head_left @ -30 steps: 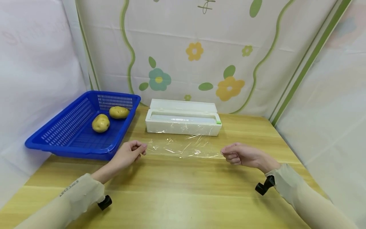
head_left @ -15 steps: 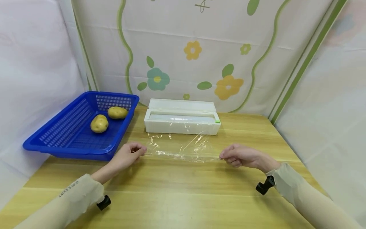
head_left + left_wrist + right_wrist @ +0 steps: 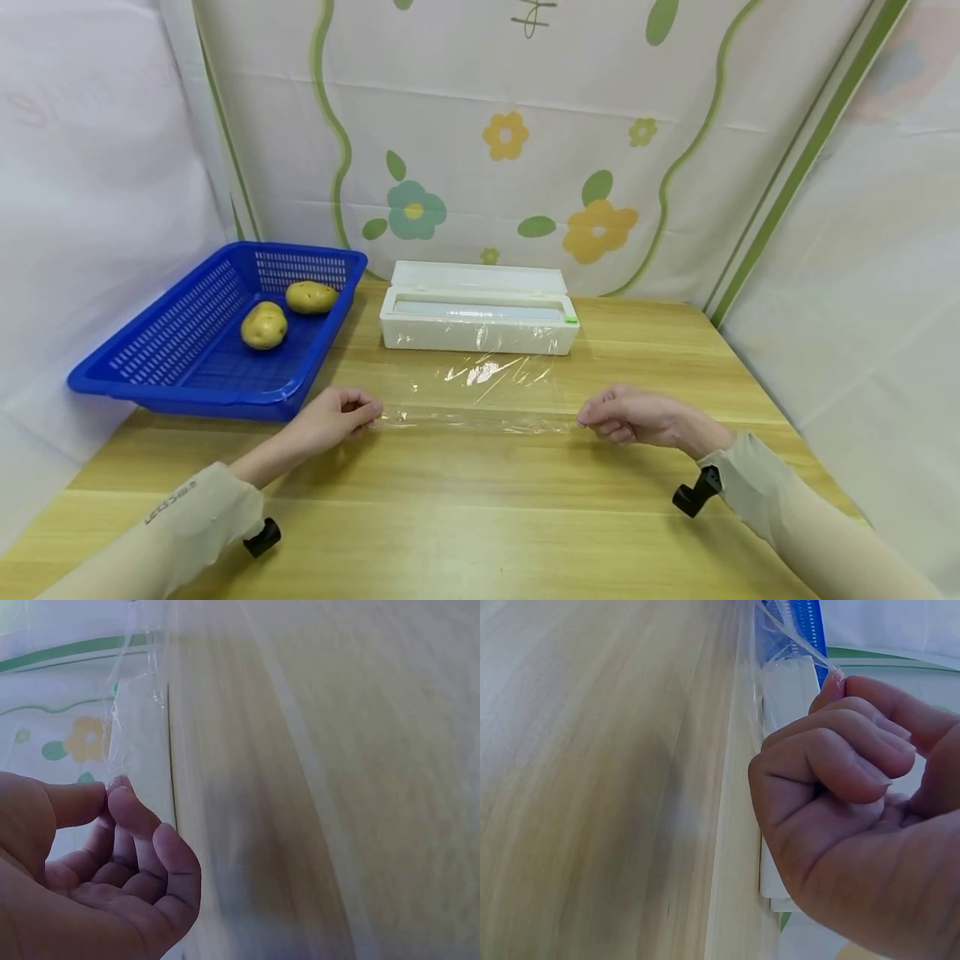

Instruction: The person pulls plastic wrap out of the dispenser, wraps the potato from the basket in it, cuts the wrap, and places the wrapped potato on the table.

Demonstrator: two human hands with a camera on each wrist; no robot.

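Observation:
A clear sheet of plastic wrap [image 3: 480,392] stretches from a white wrap dispenser box [image 3: 480,336] toward the person. My left hand [image 3: 337,419] pinches the sheet's near left corner between thumb and forefinger; the left wrist view shows the film bunched at those fingertips [image 3: 120,796]. At the near right corner, my right hand [image 3: 633,415] pinches the film the same way, its other fingers curled in. The box's lid [image 3: 480,276] stands raised at the back, and a pale roll [image 3: 480,311] lies inside. A small green piece [image 3: 572,318] sits at the box's right end.
On the left stands a blue plastic basket [image 3: 202,392] holding two potatoes, one nearer [image 3: 264,326] and one farther back [image 3: 311,297]. The wooden table [image 3: 480,525] is bounded by a flower-printed cloth [image 3: 480,192] behind and white cloth at both sides.
Both hands have drawn slightly toward the person, with the film's near edge coming along and more of it lying out from the box. The box and basket stay put.

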